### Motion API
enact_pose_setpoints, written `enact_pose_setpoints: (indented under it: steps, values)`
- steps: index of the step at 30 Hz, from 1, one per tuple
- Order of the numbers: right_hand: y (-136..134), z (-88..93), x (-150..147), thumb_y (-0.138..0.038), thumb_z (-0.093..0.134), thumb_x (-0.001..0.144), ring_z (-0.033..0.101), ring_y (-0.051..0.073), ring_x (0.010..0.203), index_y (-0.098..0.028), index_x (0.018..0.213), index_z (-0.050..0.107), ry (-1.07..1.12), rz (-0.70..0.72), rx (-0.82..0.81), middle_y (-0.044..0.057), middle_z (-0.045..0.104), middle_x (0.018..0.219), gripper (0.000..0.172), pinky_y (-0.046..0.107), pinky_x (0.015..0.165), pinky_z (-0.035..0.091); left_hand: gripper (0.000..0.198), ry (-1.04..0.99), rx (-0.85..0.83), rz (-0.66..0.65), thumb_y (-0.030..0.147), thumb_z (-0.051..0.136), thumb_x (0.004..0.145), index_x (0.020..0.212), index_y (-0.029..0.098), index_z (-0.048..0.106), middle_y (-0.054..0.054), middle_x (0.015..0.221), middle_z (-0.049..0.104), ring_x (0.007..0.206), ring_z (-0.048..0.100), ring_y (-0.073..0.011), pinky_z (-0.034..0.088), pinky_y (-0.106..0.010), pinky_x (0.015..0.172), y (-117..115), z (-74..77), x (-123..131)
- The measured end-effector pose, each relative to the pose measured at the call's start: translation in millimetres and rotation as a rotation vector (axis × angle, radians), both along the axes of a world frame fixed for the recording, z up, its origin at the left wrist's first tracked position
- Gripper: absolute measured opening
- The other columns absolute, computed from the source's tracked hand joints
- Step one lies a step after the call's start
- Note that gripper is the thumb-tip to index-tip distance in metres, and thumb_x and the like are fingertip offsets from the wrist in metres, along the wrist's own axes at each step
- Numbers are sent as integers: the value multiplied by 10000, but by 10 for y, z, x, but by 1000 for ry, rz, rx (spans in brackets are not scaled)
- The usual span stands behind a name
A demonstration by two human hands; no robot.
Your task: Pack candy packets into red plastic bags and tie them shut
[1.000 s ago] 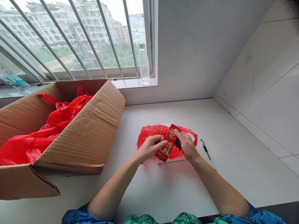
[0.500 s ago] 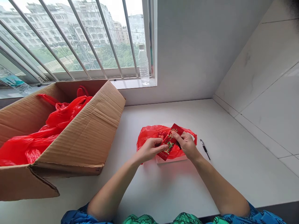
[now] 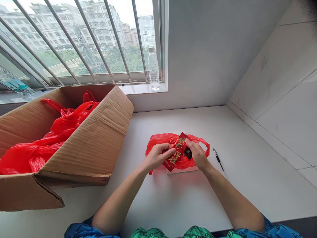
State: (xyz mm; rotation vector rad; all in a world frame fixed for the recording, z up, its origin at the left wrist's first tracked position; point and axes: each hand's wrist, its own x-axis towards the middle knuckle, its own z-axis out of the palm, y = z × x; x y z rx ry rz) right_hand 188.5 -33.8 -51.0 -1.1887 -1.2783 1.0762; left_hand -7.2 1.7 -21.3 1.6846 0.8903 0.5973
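A red envelope (image 3: 176, 152) with gold lettering and green details is held at a slant above a red plastic bag (image 3: 158, 140). My left hand (image 3: 158, 155) pinches its left side between thumb and fingers. At its upper right edge, my right hand (image 3: 196, 152) is closed with the thumb on the envelope; the other fingertips are partly hidden. A small dark item (image 3: 188, 153) shows between the envelope and my right hand, over the bag. Beneath the bag, the front edge of a white box-like thing (image 3: 183, 170) sticks out.
On the left stands an open cardboard box (image 3: 91, 138) with several red plastic bags (image 3: 66, 127) inside. A black pen (image 3: 218, 157) lies on the white table (image 3: 257, 172) beside my right forearm. A clear bottle (image 3: 154, 71) stands on the sill by the barred window.
The envelope has shifted slightly left and its lettered face shows more fully. My right thumb has slid to its upper right edge, and the dark item is more visible.
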Motion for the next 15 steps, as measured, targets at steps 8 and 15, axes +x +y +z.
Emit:
enact_pose_setpoints:
  steps: [8, 15]
  values:
    - [51, -49, 66, -577, 543, 935, 405, 144, 613, -209, 531, 444, -75, -46, 93, 6, 443, 692, 555, 302, 580, 374, 457, -48, -100, 8, 576, 590, 887, 716, 161, 506, 34, 663, 422, 594, 363, -88, 280, -219, 535, -35, 37, 6]
    - [11, -37, 45, -541, 551, 939, 434, 152, 626, -202, 468, 419, -187, 13, 123, 12, 434, 664, 595, 310, 591, 375, 434, -27, -82, 43, 571, 629, 865, 763, 157, 548, 14, 702, 496, 622, 440, -101, 342, -220, 545, -25, 0, 11]
